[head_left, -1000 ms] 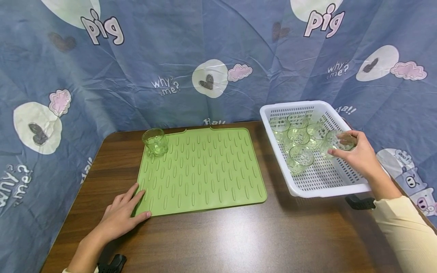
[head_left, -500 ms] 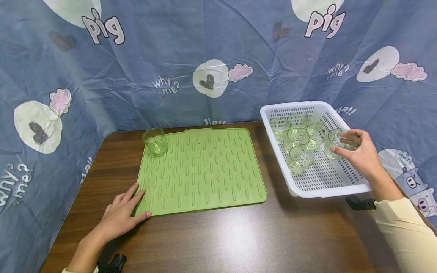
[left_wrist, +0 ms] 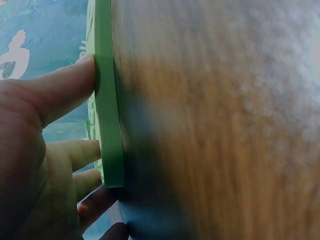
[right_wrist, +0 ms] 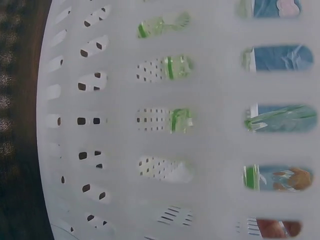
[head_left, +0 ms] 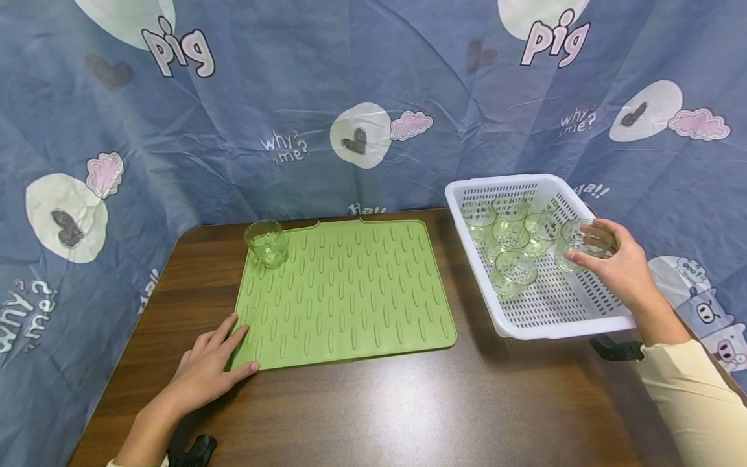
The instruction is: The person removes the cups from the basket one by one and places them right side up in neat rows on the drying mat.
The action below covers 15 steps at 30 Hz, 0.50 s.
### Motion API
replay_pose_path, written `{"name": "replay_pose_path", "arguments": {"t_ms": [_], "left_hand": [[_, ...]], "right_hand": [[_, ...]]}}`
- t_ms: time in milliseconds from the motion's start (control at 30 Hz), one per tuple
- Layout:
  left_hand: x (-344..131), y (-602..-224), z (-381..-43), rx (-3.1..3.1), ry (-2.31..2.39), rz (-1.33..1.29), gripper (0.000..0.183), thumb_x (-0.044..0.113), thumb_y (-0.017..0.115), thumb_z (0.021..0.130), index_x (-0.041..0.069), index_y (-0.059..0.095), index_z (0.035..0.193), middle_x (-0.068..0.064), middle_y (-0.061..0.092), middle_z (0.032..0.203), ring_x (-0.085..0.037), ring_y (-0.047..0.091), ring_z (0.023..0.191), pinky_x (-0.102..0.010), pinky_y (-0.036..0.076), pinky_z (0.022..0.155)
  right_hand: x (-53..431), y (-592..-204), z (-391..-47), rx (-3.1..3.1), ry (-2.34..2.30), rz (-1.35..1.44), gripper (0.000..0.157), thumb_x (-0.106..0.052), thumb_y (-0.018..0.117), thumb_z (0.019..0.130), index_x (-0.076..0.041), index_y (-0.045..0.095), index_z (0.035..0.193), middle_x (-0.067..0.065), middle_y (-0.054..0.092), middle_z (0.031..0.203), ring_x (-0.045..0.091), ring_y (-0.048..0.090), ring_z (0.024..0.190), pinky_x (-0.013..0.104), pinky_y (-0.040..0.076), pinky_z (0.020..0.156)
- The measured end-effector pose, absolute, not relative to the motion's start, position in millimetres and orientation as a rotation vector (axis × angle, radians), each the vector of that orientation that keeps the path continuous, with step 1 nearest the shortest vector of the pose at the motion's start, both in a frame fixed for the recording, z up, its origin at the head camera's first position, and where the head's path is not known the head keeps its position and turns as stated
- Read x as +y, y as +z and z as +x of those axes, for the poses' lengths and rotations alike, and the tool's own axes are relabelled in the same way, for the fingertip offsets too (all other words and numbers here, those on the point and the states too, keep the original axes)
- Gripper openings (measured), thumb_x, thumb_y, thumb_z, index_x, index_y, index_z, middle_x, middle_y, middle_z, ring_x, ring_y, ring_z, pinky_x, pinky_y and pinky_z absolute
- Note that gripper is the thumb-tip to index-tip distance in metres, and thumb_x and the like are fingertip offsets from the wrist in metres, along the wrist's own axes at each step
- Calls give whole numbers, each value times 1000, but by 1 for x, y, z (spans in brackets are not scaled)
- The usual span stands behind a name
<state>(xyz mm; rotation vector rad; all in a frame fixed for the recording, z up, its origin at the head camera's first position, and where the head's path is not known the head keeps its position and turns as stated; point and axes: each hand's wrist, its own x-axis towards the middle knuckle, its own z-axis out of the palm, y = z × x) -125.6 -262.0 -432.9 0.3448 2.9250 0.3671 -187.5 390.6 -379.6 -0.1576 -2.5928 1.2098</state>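
Note:
My right hand [head_left: 627, 266] holds a clear green-tinted drinking glass [head_left: 573, 250] between thumb and fingers, inside the white plastic basket [head_left: 554, 332]. Several similar glasses [head_left: 516, 269] stand to its left in the basket. The right wrist view is mostly filled by the slotted basket wall [right_wrist: 215, 145], with bits of glass and fingers [right_wrist: 272, 228] showing through. My left hand [head_left: 204, 366] rests at the near left corner of the green ridged mat [head_left: 344, 292]. Its thumb and fingers touch the mat's edge [left_wrist: 107, 110] in the left wrist view. Another glass [head_left: 268, 245] stands on the mat's far left corner.
The mat and basket lie on a brown wooden table [head_left: 373, 408]. A blue printed cloth [head_left: 233, 117] hangs close behind the table and along its sides. The basket's raised rim surrounds the glasses at the right.
My right hand has shifted slightly right with the glass, which now looks more upright and apart from its neighbour. The left hand and the glass on the mat have stayed put.

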Motion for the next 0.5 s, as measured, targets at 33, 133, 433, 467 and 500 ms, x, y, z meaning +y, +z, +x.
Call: {"name": "replay_pose_path", "arguments": {"t_ms": [33, 133, 433, 467, 500], "left_hand": [[-262, -433, -126, 2927, 368, 348, 82, 63, 50, 82, 9, 33, 142, -16, 16, 152, -44, 29, 124, -65, 30, 79], [-262, -433, -126, 2934, 371, 354, 82, 63, 50, 82, 9, 34, 142, -16, 16, 152, -44, 29, 124, -65, 30, 79], [-264, -437, -125, 2937, 386, 357, 82, 63, 49, 83, 10, 33, 143, -16, 15, 153, -44, 27, 125, -64, 29, 79], [-264, -437, -125, 2936, 387, 353, 82, 63, 49, 83, 10, 33, 143, -16, 15, 153, -44, 27, 125, -64, 29, 80], [-264, -437, -125, 2936, 388, 352, 82, 63, 49, 83, 9, 33, 143, -16, 15, 153, -44, 27, 125, -64, 29, 80]], "right_hand": [[391, -379, -187, -2582, 1214, -159, 77, -24, 74, 77, -11, 32, 140, -2, 54, 133, -19, 48, 91, 0, 38, 72], [392, -376, -185, -2570, 1209, -156, 76, -23, 75, 76, -13, 34, 139, -12, 56, 124, -17, 50, 91, 0, 39, 71], [391, -347, -171, -2572, 1122, -155, 74, -28, 74, 76, -30, 35, 138, -21, 55, 119, -17, 45, 94, 2, 33, 71], [389, -344, -169, -2573, 1122, -149, 73, -28, 74, 76, -30, 35, 138, -23, 54, 117, -16, 45, 95, 3, 33, 71], [388, -341, -167, -2568, 1129, -139, 73, -27, 75, 76, -30, 35, 137, -26, 54, 115, -16, 45, 96, 4, 33, 71]]}}
